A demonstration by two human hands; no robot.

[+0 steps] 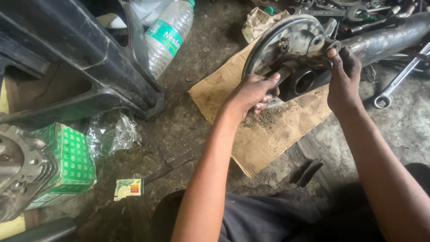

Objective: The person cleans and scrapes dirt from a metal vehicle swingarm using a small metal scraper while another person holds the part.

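Large black plastic moulded body panel [76, 54] occupies the upper left, standing on the stained concrete floor [188, 134]. A long dark grey metal axle tube [385, 38] runs from the upper right to a round grey metal backing plate [280, 42], tilted on edge; both rest over a flattened sheet of brown cardboard [268, 130] strewn with dark grit. A green printed cardboard box [67, 161] sits at lower left, touching a grey cast-metal engine part [18, 170]. A clear plastic water bottle with a green label [168, 38] leans against the black panel. A steel combination spanner [394, 85] lies on the floor right of the tube.

Left hand [251, 94]: clenched around a flat dark metal bar [280, 76] set against the lower face of the backing plate. Right hand [342, 76]: fingers wrapped over the axle tube just beside the plate, thumb pressing a small metal fitting [333, 45] at the plate's rim.
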